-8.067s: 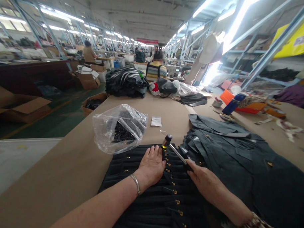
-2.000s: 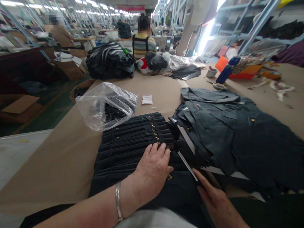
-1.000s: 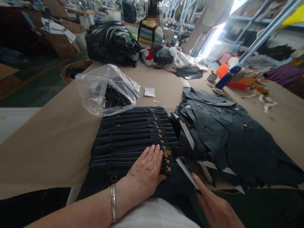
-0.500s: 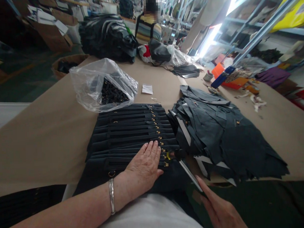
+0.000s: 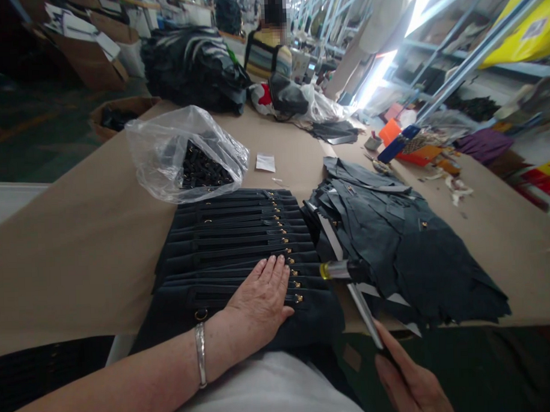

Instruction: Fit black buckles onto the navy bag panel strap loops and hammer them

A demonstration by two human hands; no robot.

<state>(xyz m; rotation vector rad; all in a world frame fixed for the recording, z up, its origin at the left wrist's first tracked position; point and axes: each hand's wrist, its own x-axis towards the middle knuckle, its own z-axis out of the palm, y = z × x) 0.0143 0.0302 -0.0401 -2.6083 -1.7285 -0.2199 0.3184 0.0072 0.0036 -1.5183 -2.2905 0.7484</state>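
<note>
My left hand lies flat, fingers stretched out, on a row of overlapping dark fabric pieces with zippers. Gold zipper pulls line up along their right side, just past my fingertips. A gold ring sits on the nearest piece, left of my wrist. My right hand is wrapped round the handle of a hammer. Its metal shaft slants up and left to a head with a yellow-rimmed face, held to the right of the zipper pulls.
Right of the row lies a pile of dark cut fabric. A clear plastic bag of small black parts with gold bits stands behind the row, beside a white paper square. Farther back are a dark fabric stack and a seated person.
The hammer has moved right, away from the zipper pulls, and my right hand has shifted right and down with it. My left hand stays in place on the fabric.
</note>
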